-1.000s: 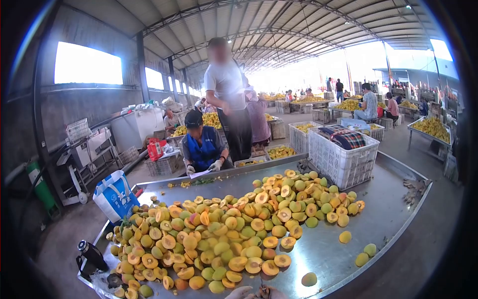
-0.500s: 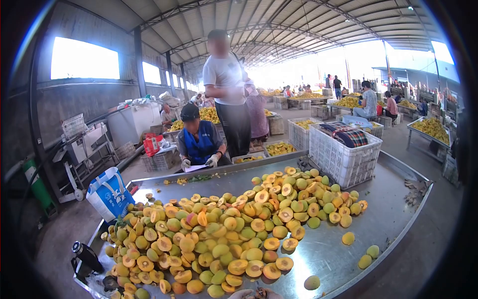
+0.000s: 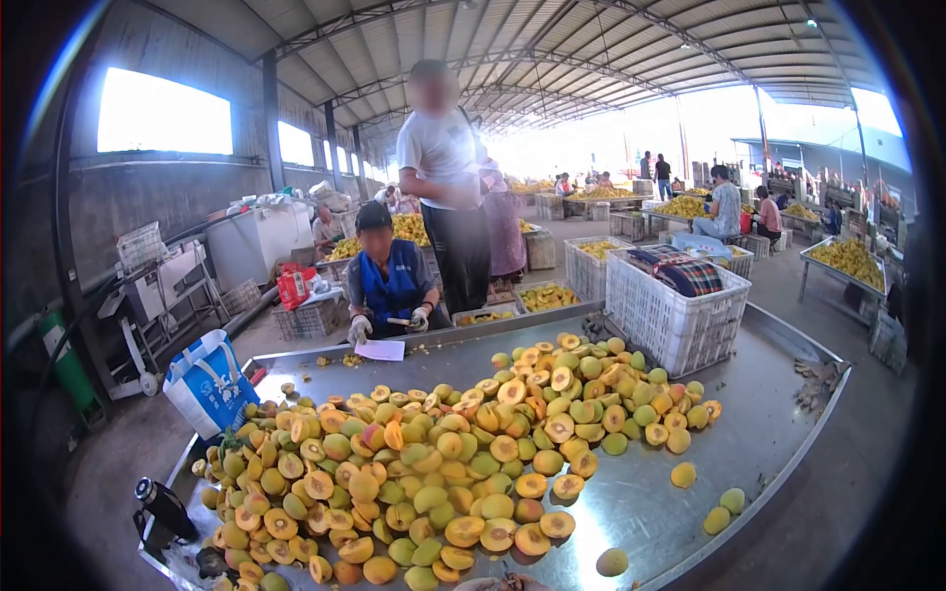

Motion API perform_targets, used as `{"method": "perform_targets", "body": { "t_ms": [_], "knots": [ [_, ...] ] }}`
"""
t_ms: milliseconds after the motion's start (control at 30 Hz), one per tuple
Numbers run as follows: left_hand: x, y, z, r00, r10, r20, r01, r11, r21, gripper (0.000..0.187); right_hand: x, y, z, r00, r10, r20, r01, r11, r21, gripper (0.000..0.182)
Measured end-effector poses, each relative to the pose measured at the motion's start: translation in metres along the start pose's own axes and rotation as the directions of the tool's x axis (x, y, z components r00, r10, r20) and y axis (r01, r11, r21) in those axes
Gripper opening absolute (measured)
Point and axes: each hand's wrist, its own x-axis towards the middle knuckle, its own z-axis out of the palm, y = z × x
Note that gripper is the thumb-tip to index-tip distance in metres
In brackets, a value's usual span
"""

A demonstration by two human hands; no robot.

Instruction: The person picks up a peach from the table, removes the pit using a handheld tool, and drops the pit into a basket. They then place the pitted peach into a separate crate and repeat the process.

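Only a sliver of the person's own hands (image 3: 503, 583) shows at the near edge of the view, pressed together over something small and dark; which hand is which, and whether they are clenched or loose, cannot be told. Just beyond them lies the near fringe of a big heap of peaches (image 3: 434, 463), whole yellow-green ones mixed with cut halves showing orange flesh, spread across a steel table (image 3: 690, 433). A few loose peaches (image 3: 611, 561) lie apart to the near right of the heap. On the far right of the table stands a white plastic crate (image 3: 670, 315) with a plaid cloth (image 3: 690, 276) on top. At the table's far edge a seated co-worker in a blue vest (image 3: 392, 286) has gloved hands close to a white sheet of paper (image 3: 380, 350); another person in a grey shirt (image 3: 443, 167) stands behind. A blue and white bag (image 3: 209, 384) hangs at the left side, and a black flask (image 3: 163, 502) sits at the near left corner.
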Motion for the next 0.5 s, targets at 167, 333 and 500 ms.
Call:
{"method": "perform_targets", "body": {
  "t_ms": [167, 333, 500],
  "knots": [
    [-0.001, 0.002, 0.0, 1.0, -0.028, 0.003, 0.028, 0.999, 0.023, 0.026, -0.001, 0.002, 0.001, 0.998, 0.059, 0.024, -0.061, 0.994, 0.087, 0.035],
    [-0.002, 0.003, -0.001, 1.0, -0.024, 0.011, 0.024, 0.999, 0.023, 0.026, -0.001, 0.01, 0.002, 0.999, 0.028, 0.031, -0.03, 0.996, 0.078, 0.036],
    [-0.003, 0.001, 0.001, 0.998, -0.056, 0.024, 0.057, 0.998, -0.039, 0.026, -0.004, 0.002, 0.0, 0.998, 0.067, 0.006, -0.067, 0.996, 0.054, 0.038]
  ]
}}
